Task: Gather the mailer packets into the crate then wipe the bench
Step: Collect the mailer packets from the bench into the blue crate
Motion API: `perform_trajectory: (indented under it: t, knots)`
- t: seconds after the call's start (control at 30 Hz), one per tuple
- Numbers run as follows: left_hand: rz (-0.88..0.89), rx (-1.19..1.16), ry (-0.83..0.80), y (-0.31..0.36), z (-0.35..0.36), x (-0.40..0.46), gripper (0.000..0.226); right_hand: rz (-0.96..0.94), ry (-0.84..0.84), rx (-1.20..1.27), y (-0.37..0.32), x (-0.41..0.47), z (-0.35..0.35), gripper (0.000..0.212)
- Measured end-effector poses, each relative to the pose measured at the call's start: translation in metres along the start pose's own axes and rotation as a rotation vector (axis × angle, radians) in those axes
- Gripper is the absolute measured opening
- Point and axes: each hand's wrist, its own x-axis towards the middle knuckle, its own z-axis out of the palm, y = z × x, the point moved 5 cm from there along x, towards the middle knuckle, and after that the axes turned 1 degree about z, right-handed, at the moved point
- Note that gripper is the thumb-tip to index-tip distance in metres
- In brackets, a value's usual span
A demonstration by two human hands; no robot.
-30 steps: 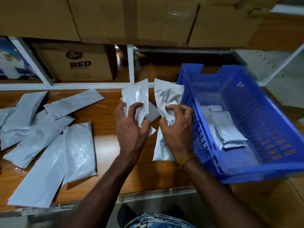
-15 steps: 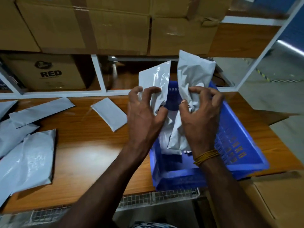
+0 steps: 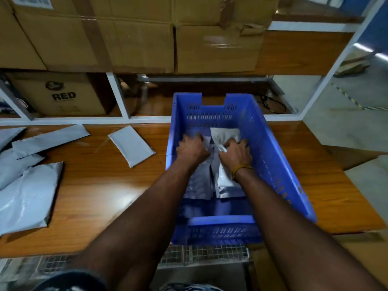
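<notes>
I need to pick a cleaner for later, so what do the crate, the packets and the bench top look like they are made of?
Blue crate: moulded plastic by the look, with slotted vent walls and a dull sheen.
Mailer packets: thin grey plastic film, probably poly; they crease and catch soft glare.
Bench: wood-grain top, glossy with a light reflection; laminate or varnished wood, cannot tell which.

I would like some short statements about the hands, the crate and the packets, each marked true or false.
1. Both hands are inside the blue crate. True.
2. The left hand holds a cloth. False: it grips a grey packet.
3. The right hand grips a packet. True.
4. All packets are in the crate. False: several lie on the bench, such as the small packet.
5. The crate is red. False: blue.
</notes>
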Motion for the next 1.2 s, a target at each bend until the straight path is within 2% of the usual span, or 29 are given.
perform_trajectory:
  t: [0.17,0.3,0.5,0.57,0.7,0.8,0.93,1.2]
  knots:
    - [-0.036,0.086,-0.102,-0.004,0.037,0.006,0.062,-0.011,-0.217,-0.079,0.015,0.010,0.037,0.049]
    - [-0.030,0.135,-0.181,-0.009,0.059,0.003,0.053,-0.039,-0.379,-0.162,0.022,0.012,0.057,0.059]
    - [-0.041,0.125,-0.207,-0.006,0.040,-0.003,0.054,-0.017,-0.334,-0.016,0.010,0.014,0.041,0.057]
    - [0.016,0.016,-0.117,-0.002,0.018,-0.010,0.049,-0.055,-0.238,0.074,0.001,0.012,0.025,0.054]
    - [0.269,-0.247,0.212,-0.006,-0.039,-0.049,0.037,-0.174,-0.007,0.256,-0.025,-0.012,-0.014,0.037]
    - [0.312,-0.358,0.406,-0.035,-0.072,-0.083,0.031,-0.280,0.072,0.370,-0.051,-0.043,-0.032,0.029]
    - [0.181,-0.496,0.593,-0.098,-0.091,-0.115,0.023,-0.417,0.010,0.497,-0.095,-0.080,-0.027,0.025]
    - [-0.028,-0.503,0.693,-0.202,-0.112,-0.149,0.019,-0.634,-0.111,0.496,-0.197,-0.145,0.023,0.026]
